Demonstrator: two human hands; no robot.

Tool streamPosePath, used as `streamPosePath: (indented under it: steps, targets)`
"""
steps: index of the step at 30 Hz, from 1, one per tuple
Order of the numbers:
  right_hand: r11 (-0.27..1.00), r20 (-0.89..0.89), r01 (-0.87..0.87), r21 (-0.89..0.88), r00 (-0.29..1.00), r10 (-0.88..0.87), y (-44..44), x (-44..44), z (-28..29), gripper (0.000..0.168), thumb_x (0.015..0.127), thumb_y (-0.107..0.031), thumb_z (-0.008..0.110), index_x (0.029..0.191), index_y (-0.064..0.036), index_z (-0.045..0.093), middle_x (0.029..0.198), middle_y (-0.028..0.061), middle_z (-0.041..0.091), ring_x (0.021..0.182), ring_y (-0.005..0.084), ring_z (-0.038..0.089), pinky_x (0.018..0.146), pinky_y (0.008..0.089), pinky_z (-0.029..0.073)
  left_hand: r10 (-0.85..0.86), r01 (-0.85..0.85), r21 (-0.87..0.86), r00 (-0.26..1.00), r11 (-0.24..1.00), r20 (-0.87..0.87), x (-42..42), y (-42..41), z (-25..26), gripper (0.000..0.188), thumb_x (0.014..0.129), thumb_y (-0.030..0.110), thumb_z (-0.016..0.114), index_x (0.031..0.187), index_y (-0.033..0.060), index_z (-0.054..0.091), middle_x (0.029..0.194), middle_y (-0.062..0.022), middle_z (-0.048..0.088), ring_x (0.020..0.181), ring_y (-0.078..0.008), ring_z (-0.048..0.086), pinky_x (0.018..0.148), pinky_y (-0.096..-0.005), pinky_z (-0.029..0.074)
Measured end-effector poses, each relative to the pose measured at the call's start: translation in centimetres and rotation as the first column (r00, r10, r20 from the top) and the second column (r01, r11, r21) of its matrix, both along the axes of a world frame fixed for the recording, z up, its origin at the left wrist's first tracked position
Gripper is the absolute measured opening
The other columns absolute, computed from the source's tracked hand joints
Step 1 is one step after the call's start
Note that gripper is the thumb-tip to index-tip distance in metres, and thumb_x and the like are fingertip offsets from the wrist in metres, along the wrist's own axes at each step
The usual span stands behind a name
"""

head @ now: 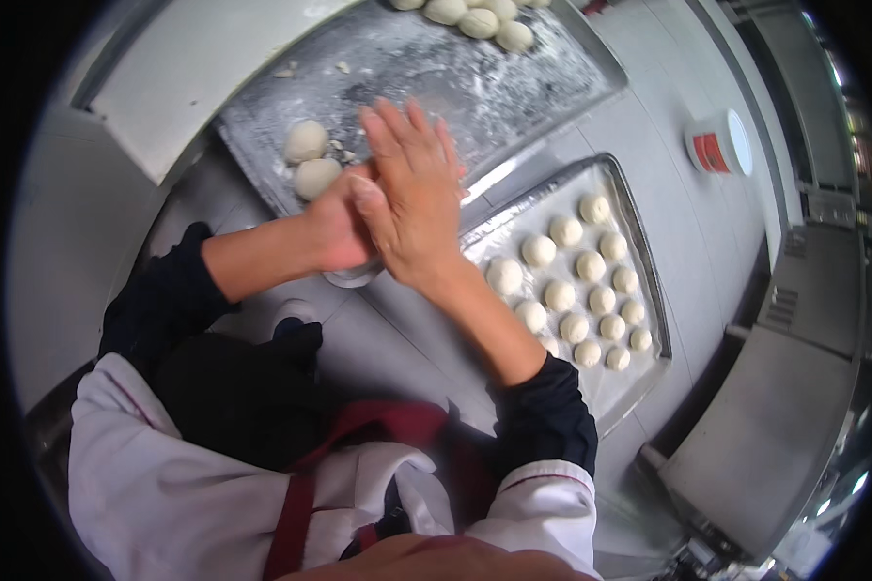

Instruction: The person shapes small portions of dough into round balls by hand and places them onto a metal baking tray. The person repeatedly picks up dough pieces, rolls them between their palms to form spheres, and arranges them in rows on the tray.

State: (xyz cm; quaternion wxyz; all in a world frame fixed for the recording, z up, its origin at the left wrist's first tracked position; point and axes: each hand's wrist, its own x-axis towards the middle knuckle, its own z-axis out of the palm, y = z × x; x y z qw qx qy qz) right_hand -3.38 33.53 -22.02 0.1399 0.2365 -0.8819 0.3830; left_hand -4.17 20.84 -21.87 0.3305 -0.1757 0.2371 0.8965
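Note:
My right hand (418,196) lies across my left hand (341,225), palm against palm, above the near edge of a floured metal tray (421,80). Whether anything sits between the palms is hidden. Two dough balls (307,141) rest at the tray's left end, close beside my left hand, with small dough scraps (343,151) near them. Several more dough pieces (479,23) cluster at the tray's far edge. Right of my right forearm, a lined baking tray (618,392) carries rows of round dough balls (560,295); my forearm covers part of it.
A white bucket (719,143) with a red label stands on the tiled floor (668,94) to the right. Metal kitchen equipment (763,428) lines the right side. A pale panel (189,80) borders the floured tray at upper left. One shoe (298,311) shows below my left forearm.

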Motion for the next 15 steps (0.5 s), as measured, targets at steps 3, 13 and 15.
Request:
streamPosePath:
  steps: [3,13,15]
  targets:
    - [1.000,-0.072,-0.019,0.008,0.997,0.020,2.0,-0.7,0.0,0.061,0.093,-0.038,0.053,0.146,-0.008,0.048,0.154,0.0218,0.040,0.146,0.0445,0.030,0.120,0.0583,0.015,-0.046,0.096,0.232,0.976,0.968,-0.211,-1.7,-1.4,-0.2,0.056,0.107,0.043,0.034,0.155,0.0140,0.032,0.158,-0.0046,0.037,0.145,-0.0265,0.036,0.120,-0.0452,0.029]
    - [0.993,-0.220,0.056,-0.107,0.972,-0.079,3.4,2.0,0.8,0.056,0.085,-0.041,0.066,0.134,-0.015,0.056,0.141,0.0193,0.048,0.133,0.0465,0.041,0.109,0.0606,0.033,-0.147,0.147,-0.015,0.971,0.989,-0.187,-0.5,3.8,2.3,0.073,0.105,0.056,0.033,0.159,0.0094,0.020,0.164,-0.0156,0.025,0.151,-0.0306,0.025,0.123,-0.0500,0.022]
    - [0.967,-0.393,-0.233,-0.107,0.903,0.174,1.3,3.2,1.4,0.060,0.085,-0.043,0.067,0.135,-0.012,0.054,0.142,0.0173,0.048,0.132,0.0469,0.042,0.108,0.0599,0.035,-0.175,0.243,0.208,0.938,0.947,-0.298,0.3,1.9,1.6,0.073,0.104,0.057,0.033,0.160,0.0112,0.021,0.164,-0.0168,0.024,0.151,-0.0328,0.023,0.123,-0.0501,0.022]
